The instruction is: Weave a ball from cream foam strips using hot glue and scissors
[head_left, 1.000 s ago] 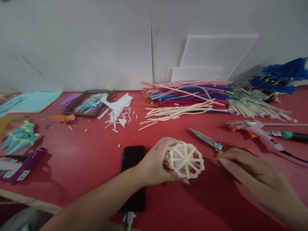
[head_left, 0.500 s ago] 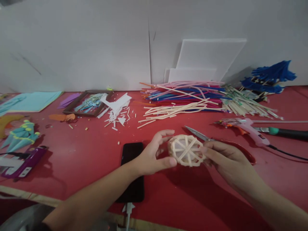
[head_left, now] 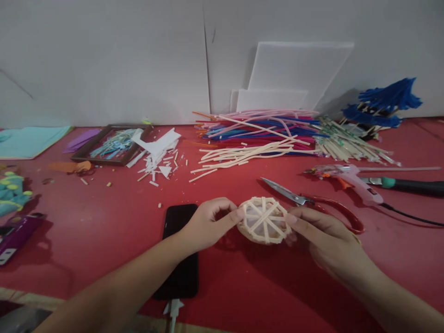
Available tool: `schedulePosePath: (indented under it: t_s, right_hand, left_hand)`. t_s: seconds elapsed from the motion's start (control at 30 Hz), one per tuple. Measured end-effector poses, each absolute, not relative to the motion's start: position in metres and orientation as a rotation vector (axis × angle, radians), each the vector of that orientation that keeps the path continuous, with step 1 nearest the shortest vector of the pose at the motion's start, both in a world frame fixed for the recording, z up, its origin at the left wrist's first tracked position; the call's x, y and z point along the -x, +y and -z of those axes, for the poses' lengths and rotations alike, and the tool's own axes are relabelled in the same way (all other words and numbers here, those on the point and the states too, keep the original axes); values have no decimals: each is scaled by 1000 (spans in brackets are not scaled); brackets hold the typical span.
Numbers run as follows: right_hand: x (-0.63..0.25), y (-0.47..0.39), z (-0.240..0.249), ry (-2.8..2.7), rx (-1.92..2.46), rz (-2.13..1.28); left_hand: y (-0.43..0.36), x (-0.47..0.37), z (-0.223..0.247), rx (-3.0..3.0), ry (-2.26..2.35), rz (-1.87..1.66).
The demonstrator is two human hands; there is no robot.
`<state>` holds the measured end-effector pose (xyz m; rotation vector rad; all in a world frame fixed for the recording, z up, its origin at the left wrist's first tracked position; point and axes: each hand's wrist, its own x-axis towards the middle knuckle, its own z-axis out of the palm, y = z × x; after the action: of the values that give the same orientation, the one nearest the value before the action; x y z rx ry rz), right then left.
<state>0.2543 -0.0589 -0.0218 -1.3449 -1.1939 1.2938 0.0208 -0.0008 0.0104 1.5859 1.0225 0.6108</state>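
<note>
A small round cream piece (head_left: 265, 220), built of thin strips crossing like wheel spokes inside a ring, is held between both hands above the red table. My left hand (head_left: 215, 222) pinches its left rim with thumb and fingers. On the opposite rim, my right hand (head_left: 322, 231) grips with thumb and forefinger; its other fingers curl underneath and are partly hidden. Just behind the piece lie scissors (head_left: 301, 199) with red handles, close to the right hand. A black phone (head_left: 176, 277) with a white cable plugged in rests under my left forearm.
Cream sticks (head_left: 239, 157) and a bundle of coloured pipe-like strips (head_left: 256, 125) lie at the back. To the right are a pink glue gun (head_left: 360, 182) with a cord and a black-handled tool (head_left: 412, 186). White scraps (head_left: 159, 148) and a brown frame (head_left: 78, 155) lie left.
My left fingers have closed from a wider hold onto the round piece's left rim. The piece has turned slightly, and the right hand keeps its grip. The camera view has shifted a little.
</note>
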Motion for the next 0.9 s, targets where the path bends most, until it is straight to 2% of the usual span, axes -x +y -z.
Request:
schedulePosePath:
  t_s: [0.17,0.33,0.9]
  right_hand:
    - [-252,-59,24,-1110,1391,-1471]
    - [-251,-63,23,-1014,1454,-1571]
    - [-244,-61,18,-900,1335,-1612]
  left_hand:
    - [-2,-21,-11,-1628,1062,-596]
    - [-3,-22,-13,-1449,1075,-439]
    - [0,-24,-11,-1227,1044,-418]
